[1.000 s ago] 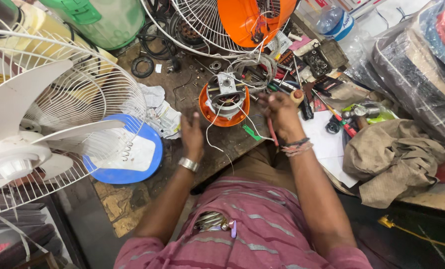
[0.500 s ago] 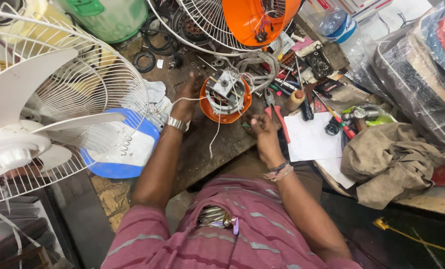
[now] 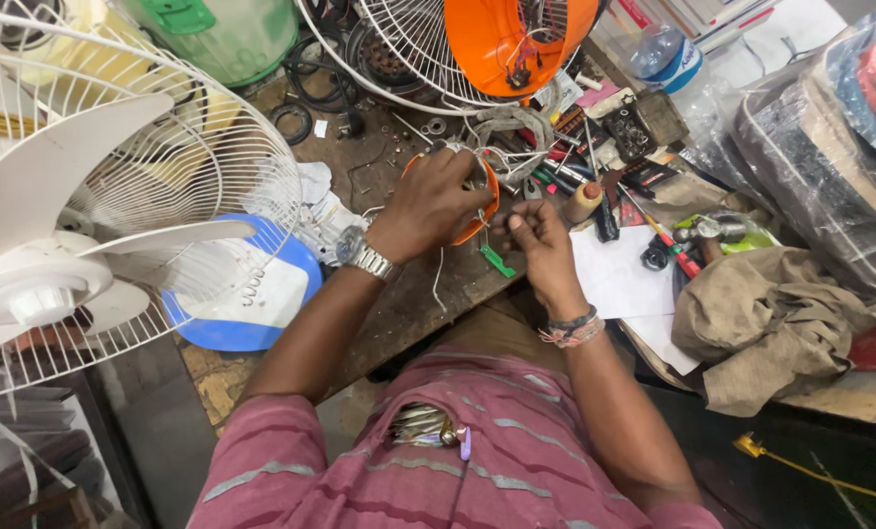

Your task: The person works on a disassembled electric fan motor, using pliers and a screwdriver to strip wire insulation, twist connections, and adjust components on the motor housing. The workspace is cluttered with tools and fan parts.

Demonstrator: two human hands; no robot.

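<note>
My left hand point(image 3: 428, 201), with a metal watch on the wrist, lies over an orange round fan motor housing point(image 3: 484, 211) on the worn wooden workbench point(image 3: 399, 304) and grips it from above. Thin white wires point(image 3: 507, 162) trail from the housing. Just to its right, my right hand point(image 3: 536, 235) pinches something small at the housing's edge; what it pinches is too small to tell. A green tool handle point(image 3: 497, 260) lies under that hand. Most of the housing is hidden by my left hand.
A white fan with a wire cage point(image 3: 75, 225) stands at left, a blue plate point(image 3: 252, 294) beneath it. An orange fan in a cage point(image 3: 497, 39) sits at the back. Screwdrivers and pliers point(image 3: 605, 196), white paper point(image 3: 619, 274), brown cloth point(image 3: 781, 323) and plastic-wrapped goods point(image 3: 830, 167) crowd the right.
My left hand moved forward from the bench's near side onto the orange housing and closed over it. My right hand shifted left and now pinches at the housing's edge.
</note>
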